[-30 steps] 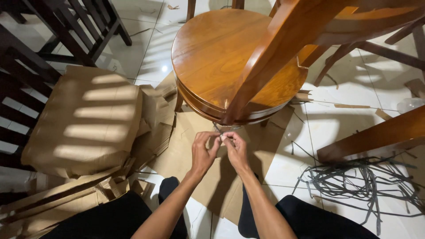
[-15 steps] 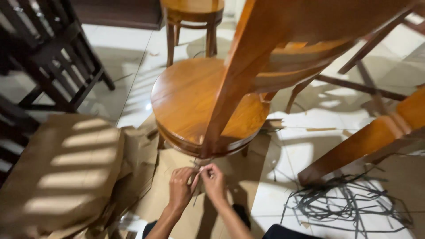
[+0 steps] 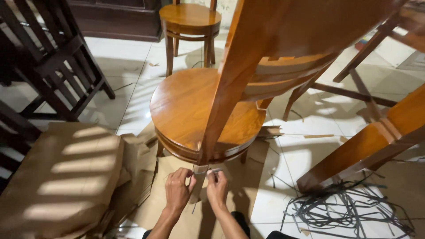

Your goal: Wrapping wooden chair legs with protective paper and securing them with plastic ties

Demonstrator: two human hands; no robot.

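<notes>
While both hands work at the tip of the upturned chair leg (image 3: 230, 84), the job looks like peeling a bit of tape or wrap (image 3: 201, 169) off the wood, tho I can't tell exactly what the scrap is. Left hand (image 3: 178, 191) is curled, fingers pinched on the pale scrap right at the leg's end, just in front of the round seat (image 3: 186, 106); right hand (image 3: 217, 188) is likewise closed, thumb & forefinger nipping a thin strip (image 3: 216, 170) next to it. To do it well, I'd say: keep the pinch close to the wood, pull flat along the leg rather than outward, so the strip comes off whole & doesn't tear; steady the leg w/ one hand while the other draws. Slow pull, esp. where it's stuck on the corner, else the finish could get marked. Count, as far as I can see: 2 hands, 1 scrap at the leg tip, 1 thin strip, 1 round-seated chair right under the leg, 1 more like it further back (image 3: 190, 17), 1 dark slatted chair (image 3: 53, 57) at left, 1 big heap of brown cardboard (image 3: 71, 172) on the tiled floor, 1 tangle of dark strapping (image 3: 349, 208) at right, too many strands to number.
</notes>
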